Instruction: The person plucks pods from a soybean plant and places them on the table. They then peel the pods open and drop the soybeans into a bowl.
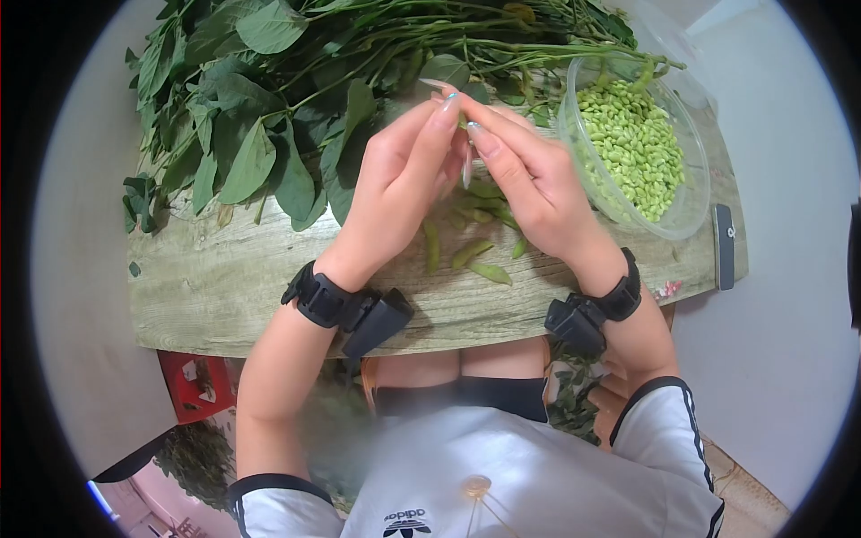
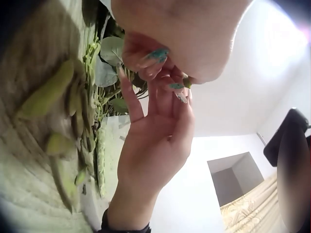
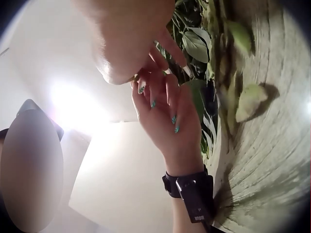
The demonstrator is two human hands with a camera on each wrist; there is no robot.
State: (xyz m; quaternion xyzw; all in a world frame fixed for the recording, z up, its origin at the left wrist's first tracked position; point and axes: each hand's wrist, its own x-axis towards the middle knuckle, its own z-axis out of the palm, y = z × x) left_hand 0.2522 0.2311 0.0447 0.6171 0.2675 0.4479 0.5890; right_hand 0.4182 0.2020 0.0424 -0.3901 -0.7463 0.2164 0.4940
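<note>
Both hands meet above the wooden table, fingertips together. My left hand and right hand pinch a small green soybean pod between them; most of it is hidden by the fingers. In the left wrist view a bit of green pod shows between the fingertips of my right hand. In the right wrist view my left hand curls toward the right hand's fingers. Loose pods lie on the table beneath the hands.
A clear bowl of shelled green beans stands at the right. Leafy soybean stalks cover the table's far half. A dark phone-like object lies at the right edge. Red crate sits under the table.
</note>
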